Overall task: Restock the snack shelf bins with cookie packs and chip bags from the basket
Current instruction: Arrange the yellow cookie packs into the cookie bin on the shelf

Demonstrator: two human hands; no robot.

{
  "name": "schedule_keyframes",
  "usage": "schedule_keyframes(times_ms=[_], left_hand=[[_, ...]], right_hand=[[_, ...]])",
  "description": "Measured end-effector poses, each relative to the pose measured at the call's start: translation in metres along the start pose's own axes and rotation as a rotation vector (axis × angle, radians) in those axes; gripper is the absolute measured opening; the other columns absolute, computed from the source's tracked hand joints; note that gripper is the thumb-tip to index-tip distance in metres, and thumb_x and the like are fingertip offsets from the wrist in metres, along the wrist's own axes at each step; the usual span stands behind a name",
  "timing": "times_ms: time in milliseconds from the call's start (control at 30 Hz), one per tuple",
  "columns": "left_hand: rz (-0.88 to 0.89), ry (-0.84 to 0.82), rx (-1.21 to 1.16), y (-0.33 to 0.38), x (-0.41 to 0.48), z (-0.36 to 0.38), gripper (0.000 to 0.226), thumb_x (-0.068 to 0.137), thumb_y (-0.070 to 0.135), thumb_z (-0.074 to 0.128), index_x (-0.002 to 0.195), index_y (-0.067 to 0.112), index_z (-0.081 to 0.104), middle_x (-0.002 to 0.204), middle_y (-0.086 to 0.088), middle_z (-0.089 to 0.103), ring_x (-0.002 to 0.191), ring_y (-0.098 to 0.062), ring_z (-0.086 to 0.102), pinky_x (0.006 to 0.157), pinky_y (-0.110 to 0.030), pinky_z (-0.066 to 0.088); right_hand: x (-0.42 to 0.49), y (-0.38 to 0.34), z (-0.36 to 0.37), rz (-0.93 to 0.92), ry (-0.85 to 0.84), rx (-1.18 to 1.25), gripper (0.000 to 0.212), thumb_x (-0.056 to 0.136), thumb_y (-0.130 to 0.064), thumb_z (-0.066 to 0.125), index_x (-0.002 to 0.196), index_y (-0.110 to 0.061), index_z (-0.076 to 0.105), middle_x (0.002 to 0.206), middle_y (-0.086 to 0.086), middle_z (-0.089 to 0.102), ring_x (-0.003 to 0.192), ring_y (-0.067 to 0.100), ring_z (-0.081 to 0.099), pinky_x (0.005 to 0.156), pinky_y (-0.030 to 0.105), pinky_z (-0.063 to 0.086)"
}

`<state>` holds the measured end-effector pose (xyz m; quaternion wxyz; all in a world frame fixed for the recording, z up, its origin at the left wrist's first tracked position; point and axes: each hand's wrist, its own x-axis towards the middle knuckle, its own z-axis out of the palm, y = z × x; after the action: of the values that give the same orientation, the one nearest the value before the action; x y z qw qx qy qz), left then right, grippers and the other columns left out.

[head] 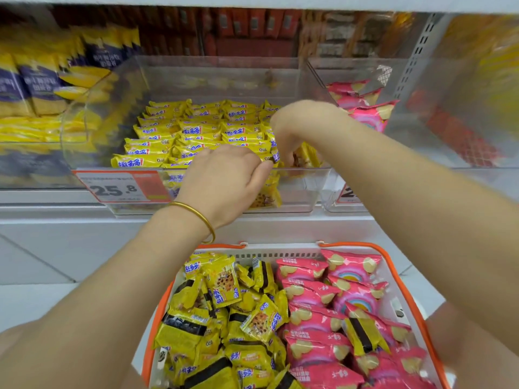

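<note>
Price tag [118, 188]: red and white, reads 25.8, on the shelf's [56, 211] front edge, left.
Second tag [346, 195]: same edge, further right, mostly hidden.
Blue-yellow bags [42, 82]: shelf's left end.
Red boxes [252, 26]: back edge, blurred.
Post [418, 51]: white, slotted, right.

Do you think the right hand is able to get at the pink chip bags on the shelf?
Probably yes: the pink chip bags sit in an open bin beside the right hand, though it holds a cookie pack.

Price tags and pack lettering are showing.
The price tag [118, 188] on the clear bin [295, 192] is reading "25.8"; the cut-off second tag [348, 193] is showing only "2"; yellow cookie packs [196, 130] are bearing "趣多多"; chip bags' [306, 293] print is blurring.
</note>
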<state>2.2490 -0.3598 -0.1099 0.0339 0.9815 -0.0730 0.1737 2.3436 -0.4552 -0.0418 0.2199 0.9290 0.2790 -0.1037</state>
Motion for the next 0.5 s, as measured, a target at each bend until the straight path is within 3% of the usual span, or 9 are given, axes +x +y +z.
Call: schedule_keyframes(times_ms=[133, 233, 400, 500], left_hand=[[0.019, -0.016, -0.015, -0.001, 0.000, 0.000, 0.059, 0.089, 0.048, 0.009, 0.086, 0.017, 0.058, 0.090, 0.000, 0.059, 0.098, -0.024, 0.052, 0.081, -0.036, 0.034], [0.023, -0.019, -0.039, -0.001, 0.000, 0.000, 0.056, 0.092, 0.046, 0.009, 0.084, 0.017, 0.056, 0.086, 0.001, 0.055, 0.096, -0.023, 0.051, 0.082, -0.036, 0.034], [0.022, -0.014, -0.052, -0.002, -0.001, 0.001, 0.049, 0.088, 0.047, 0.010, 0.075, 0.020, 0.049, 0.078, 0.003, 0.049, 0.087, -0.023, 0.049, 0.073, -0.033, 0.027], [0.017, -0.010, -0.072, -0.003, -0.001, 0.002, 0.051, 0.088, 0.047, 0.009, 0.076, 0.019, 0.051, 0.079, 0.002, 0.052, 0.085, -0.022, 0.048, 0.074, -0.033, 0.028]], right_hand=[[0.010, 0.004, 0.013, -0.077, -0.047, -0.044, 0.024, 0.086, -0.033, 0.065, 0.083, -0.012, 0.054, 0.082, 0.003, 0.051, 0.085, 0.024, 0.047, 0.047, 0.023, 0.030], [0.011, 0.006, 0.022, -0.135, 0.001, -0.037, 0.028, 0.083, -0.032, 0.069, 0.093, -0.014, 0.050, 0.079, 0.002, 0.048, 0.084, 0.024, 0.045, 0.047, 0.023, 0.029], [0.010, 0.005, 0.033, -0.078, 0.157, -0.141, 0.026, 0.090, -0.015, 0.061, 0.114, -0.018, 0.054, 0.113, 0.002, 0.057, 0.099, 0.027, 0.054, 0.062, 0.030, 0.036], [0.011, 0.006, 0.038, -0.066, 0.258, -0.177, 0.030, 0.093, -0.008, 0.052, 0.122, -0.017, 0.053, 0.123, 0.007, 0.056, 0.111, 0.031, 0.056, 0.068, 0.033, 0.039]])
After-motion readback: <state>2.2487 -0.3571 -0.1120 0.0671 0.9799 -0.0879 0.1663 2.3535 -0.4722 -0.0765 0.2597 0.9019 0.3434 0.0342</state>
